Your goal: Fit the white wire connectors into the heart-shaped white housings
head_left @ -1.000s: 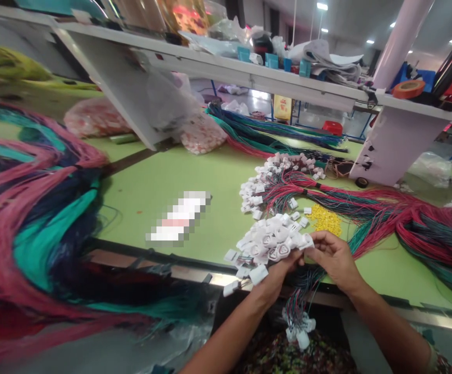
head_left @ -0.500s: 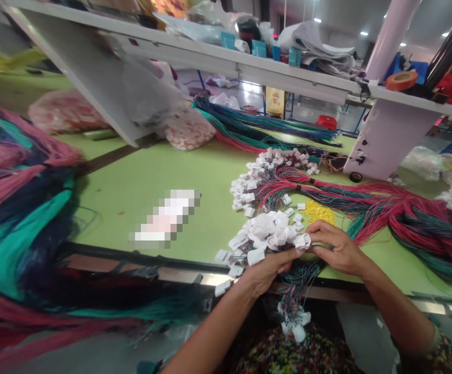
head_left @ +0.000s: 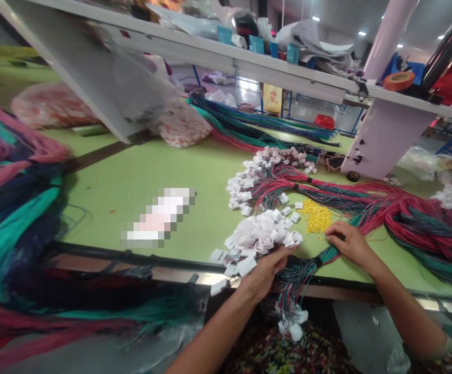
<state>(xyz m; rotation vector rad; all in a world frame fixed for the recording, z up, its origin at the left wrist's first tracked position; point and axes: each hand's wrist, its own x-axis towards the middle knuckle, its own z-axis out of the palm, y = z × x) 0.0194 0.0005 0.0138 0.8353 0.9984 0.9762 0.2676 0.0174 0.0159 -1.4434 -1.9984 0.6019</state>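
Observation:
My left hand [head_left: 266,267] is closed around a bundle of thin wires just below their white plastic connectors [head_left: 264,234]. The connectors spread out above and to the left of the fingers, and a few show round, hollow ends. A shorter branch of the wires hangs over the table edge with white connectors [head_left: 293,322] at its tips. Beside a pile of small yellow pieces [head_left: 316,215], my right hand [head_left: 346,241] has its thumb and fingertips drawn together. Whatever they pinch, if anything, is too small to make out.
More red and dark wire harnesses [head_left: 350,195] with white connectors lie behind and right. Large wire bundles [head_left: 15,208] drape over the left side. A blurred-out flat item [head_left: 159,218] lies on the green tabletop [head_left: 112,197]. A shelf [head_left: 303,78] spans the back.
My right hand has left the connector at the left hand and moved right, to the edge of the yellow pieces. My left hand keeps its hold; the view has shifted slightly.

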